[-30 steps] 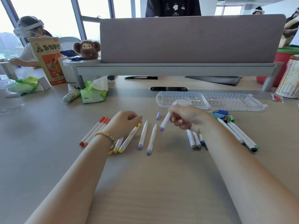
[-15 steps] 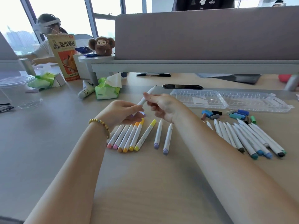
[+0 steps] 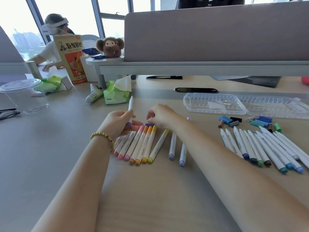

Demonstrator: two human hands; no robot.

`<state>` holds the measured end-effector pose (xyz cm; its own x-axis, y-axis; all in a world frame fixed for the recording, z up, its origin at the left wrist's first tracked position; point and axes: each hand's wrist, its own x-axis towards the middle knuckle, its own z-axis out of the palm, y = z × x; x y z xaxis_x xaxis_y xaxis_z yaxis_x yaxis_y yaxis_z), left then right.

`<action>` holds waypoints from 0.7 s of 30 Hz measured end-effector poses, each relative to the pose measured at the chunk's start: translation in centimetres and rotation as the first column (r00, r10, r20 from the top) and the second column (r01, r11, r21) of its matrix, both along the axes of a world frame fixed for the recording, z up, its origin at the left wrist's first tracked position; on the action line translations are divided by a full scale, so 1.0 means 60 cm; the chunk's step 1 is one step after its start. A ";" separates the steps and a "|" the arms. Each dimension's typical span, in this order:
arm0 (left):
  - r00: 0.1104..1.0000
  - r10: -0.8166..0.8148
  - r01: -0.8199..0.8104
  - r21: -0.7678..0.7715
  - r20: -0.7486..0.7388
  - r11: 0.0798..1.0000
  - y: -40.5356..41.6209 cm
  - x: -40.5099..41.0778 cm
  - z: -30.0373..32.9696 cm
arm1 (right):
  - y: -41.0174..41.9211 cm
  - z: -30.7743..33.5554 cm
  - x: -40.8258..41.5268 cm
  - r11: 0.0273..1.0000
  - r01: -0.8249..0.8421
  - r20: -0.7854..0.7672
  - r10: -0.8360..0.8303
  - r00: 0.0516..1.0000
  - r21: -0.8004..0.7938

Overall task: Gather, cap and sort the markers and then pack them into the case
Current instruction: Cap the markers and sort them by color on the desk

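i'm looking down on a pale wood-grain desk (image 3: 150, 190) with a grey fabric divider (image 3: 215, 36) raised along its far edge, and tall windows (image 3: 75, 12) behind that, washed out by daylight. at the next desk to the far left sits another person (image 3: 51, 42) wearing a headset. on my side of the divider i see a brown plush monkey (image 3: 110, 47) on a small round shelf, an orange snack bag (image 3: 71, 59) standing upright, a green tissue pack (image 3: 116, 93) with a white tube (image 3: 93, 97) lying just beside it, and a clear plastic cup (image 3: 21, 96) at the left. the marker case (image 3: 242, 105) is clear plastic, lying open near the far right of the desk; i can only make out a slip of paper and ribbed slots inside it, no markers. in front of it lies a scatter of loose caps (image 3: 250, 121), and nearer me a fan of uncapped markers (image 3: 264, 148). a row of capped markers (image 3: 142, 144) in pink, orange and yellow lies under my hands, with two lilac ones (image 3: 177, 148) just to its right. my left hand (image 3: 118, 124) is curled around a white marker (image 3: 130, 108) held upright, purple end down. my right hand (image 3: 160, 115) has its fingers bent down over a purple cap (image 3: 149, 124) at the top of the row; i cannot tell whether it is actually pinching it.
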<state>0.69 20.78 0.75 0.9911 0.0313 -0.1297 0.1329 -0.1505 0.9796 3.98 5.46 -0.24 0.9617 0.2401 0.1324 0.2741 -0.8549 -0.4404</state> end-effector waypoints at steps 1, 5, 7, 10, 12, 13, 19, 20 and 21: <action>1.000 0.001 -0.001 -0.032 -0.008 0.999 0.002 0.000 0.000 | 0.007 0.004 0.003 0.996 -0.008 0.009 0.009 1.000 -0.086; 0.999 -0.036 0.032 -0.108 -0.037 0.994 0.007 -0.001 0.000 | 0.028 0.017 0.002 0.941 -0.018 0.042 0.034 0.999 -0.337; 0.998 -0.050 0.045 -0.117 -0.039 0.992 0.006 -0.002 0.000 | 0.033 0.021 0.001 0.908 -0.025 0.046 0.049 0.998 -0.418; 0.998 -0.057 0.053 -0.147 -0.026 0.988 0.004 -0.003 0.000 | 0.028 0.024 0.004 0.870 -0.019 0.075 0.064 0.995 -0.494; 0.998 -0.057 0.052 -0.155 -0.022 0.986 0.001 -0.004 0.001 | 0.009 0.022 0.009 0.941 0.020 0.084 0.009 0.996 -0.337; 0.998 -0.056 0.052 -0.140 -0.019 0.989 -0.002 -0.005 0.001 | -0.004 0.021 0.010 0.985 0.046 0.067 -0.035 0.997 -0.164; 0.983 -0.181 0.175 0.148 0.027 0.973 -0.064 -0.023 -0.003 | -0.091 0.020 -0.038 0.372 0.240 -0.232 -0.067 0.970 0.897; 0.980 -0.197 0.188 0.168 0.038 0.968 -0.074 -0.026 -0.006 | -0.103 0.019 -0.045 0.275 0.263 -0.265 -0.032 0.964 0.925; 0.977 -0.209 0.198 0.182 0.045 0.963 -0.080 -0.027 -0.009 | -0.114 0.016 -0.048 0.230 0.283 -0.288 -0.016 0.958 0.931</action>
<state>-0.96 15.97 0.21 0.9849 -0.1551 -0.0766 0.0199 -0.3385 0.9407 1.10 -1.35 0.72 0.9958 -0.0888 -0.0231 -0.0024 0.2272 -0.9739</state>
